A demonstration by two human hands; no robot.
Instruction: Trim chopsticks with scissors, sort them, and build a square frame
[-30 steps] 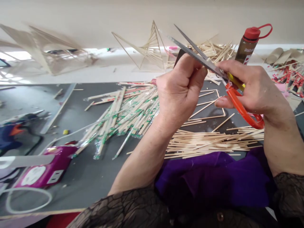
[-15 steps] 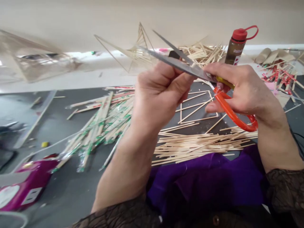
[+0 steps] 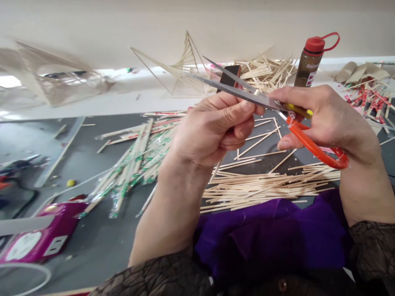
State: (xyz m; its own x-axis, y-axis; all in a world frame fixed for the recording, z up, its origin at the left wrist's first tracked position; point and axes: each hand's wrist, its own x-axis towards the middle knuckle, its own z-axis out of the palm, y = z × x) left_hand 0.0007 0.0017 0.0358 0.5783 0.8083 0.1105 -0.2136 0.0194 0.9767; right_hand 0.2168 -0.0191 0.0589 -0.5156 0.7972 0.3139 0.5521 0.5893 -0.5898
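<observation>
My right hand grips a pair of scissors with orange handles, its blades parted and pointing left. A thin wooden stick is pinched in my closed left hand. The stick's pale tip shows between the blades, close to the pivot, and its other end sticks out below my fist. My left fingertips are right up against the lower blade. Behind my hands, a frame of joined sticks lies on the dark table, partly hidden. Many loose sticks are spread in front of me.
Sticks in green-printed wrappers lie left of my arm. A magenta device and a white cable are at the lower left. Farther back stand a stick model, a phone, a stick heap and a red-capped bottle.
Both hands have shifted slightly down and to the right in the view. My left fist has turned, so the stick's lower end now shows beneath it. The scissor blades look slightly closer together.
</observation>
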